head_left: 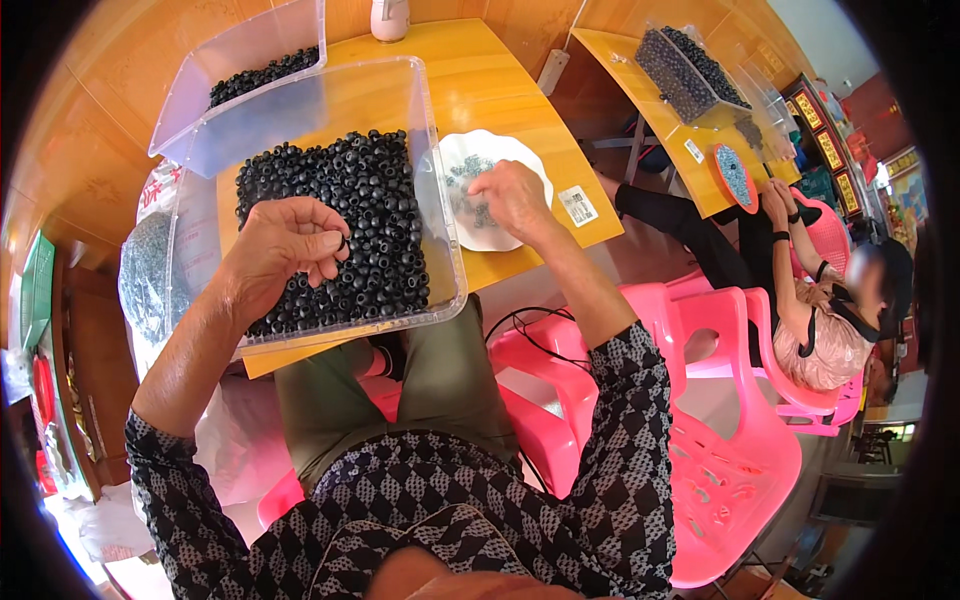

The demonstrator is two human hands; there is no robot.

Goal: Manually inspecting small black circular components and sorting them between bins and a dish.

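A clear plastic bin [447, 215] in front of me is filled with small black, ring-like parts [375, 190] with holes in them. Over its near left portion, my left hand [282, 245] is closed, pinching one black part between thumb and fingertips. Right of the bin stands a white scalloped plate [525, 152] with a pile of small clear or pale grey pieces [468, 178]. My right hand [510, 200] reaches over the plate, its fingers drawn together at the pile. Whatever its fingertips hold is too small to make out.
Behind stands a second clear bin [190, 95] with black parts. A white cup [389, 20] is at the table's back edge. Pink plastic chairs [735, 440] stand to my right. Farther right, a person [835, 330] sits at another table [625, 85] with a bin and an oval tray [735, 178].
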